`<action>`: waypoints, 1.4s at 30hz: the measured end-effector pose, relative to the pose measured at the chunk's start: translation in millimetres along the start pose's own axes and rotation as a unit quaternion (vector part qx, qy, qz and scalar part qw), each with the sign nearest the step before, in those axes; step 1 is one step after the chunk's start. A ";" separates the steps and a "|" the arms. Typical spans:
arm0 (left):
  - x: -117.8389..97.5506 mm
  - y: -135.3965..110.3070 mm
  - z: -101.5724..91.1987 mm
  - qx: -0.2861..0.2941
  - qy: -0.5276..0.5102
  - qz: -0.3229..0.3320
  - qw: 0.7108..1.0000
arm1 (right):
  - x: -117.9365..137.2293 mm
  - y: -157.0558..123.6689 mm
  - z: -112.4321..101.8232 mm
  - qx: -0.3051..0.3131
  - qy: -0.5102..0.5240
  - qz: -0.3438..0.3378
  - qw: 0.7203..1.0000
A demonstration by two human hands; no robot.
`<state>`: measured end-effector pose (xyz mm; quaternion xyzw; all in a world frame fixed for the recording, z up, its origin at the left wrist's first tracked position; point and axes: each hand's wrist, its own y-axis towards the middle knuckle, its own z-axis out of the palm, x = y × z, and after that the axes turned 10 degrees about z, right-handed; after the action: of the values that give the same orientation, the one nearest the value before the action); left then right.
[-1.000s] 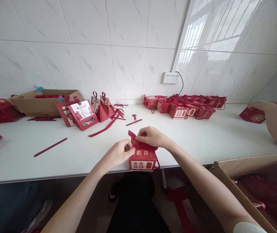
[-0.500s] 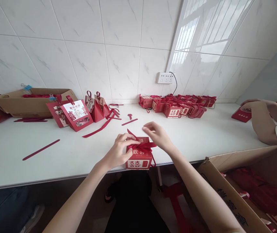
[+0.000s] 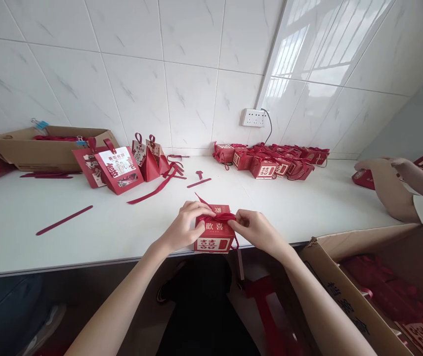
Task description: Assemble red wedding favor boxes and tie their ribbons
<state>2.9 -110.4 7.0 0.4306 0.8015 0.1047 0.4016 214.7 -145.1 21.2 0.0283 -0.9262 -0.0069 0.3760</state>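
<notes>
A red gift box (image 3: 213, 232) with white and gold characters sits at the front edge of the white table. A red ribbon (image 3: 223, 216) is tied in a bow across its top. From the left, my left hand (image 3: 189, 222) pinches the bow's left part, fingers over the box top. My right hand (image 3: 250, 225) is closed on the right end of the ribbon, beside the box. One ribbon tail sticks up behind my left fingers, and a dark red cord hangs at the box's right side.
Finished-looking red boxes (image 3: 265, 165) cluster by the wall. Left stand red gift bags (image 3: 122, 170) and a cardboard box (image 3: 48, 153). Loose ribbon strips (image 3: 65, 220) lie about. An open carton (image 3: 330, 291) holds red packages at right, near another person's hands (image 3: 382, 183).
My right hand has come down from above the box to the right side of the bow and closed on the ribbon. My left hand stays on the bow.
</notes>
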 end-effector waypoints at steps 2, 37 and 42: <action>0.1 0.0 0.2 0.001 -0.004 -0.007 1.000 | 2.6 -1.0 -5.4 -0.051 -0.051 -0.052 0.996; 2.4 -6.9 -0.9 0.029 0.031 -0.005 0.999 | -22.6 30.6 -8.9 0.301 0.274 0.120 0.905; 5.5 -7.1 1.3 0.021 0.022 -0.002 1.000 | -12.1 33.9 -24.2 0.250 0.207 0.105 0.940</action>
<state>-2.1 -110.7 -0.6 0.4351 0.8130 0.0961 0.3748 238.7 -110.4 31.3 0.0245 -0.7976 0.2704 0.5386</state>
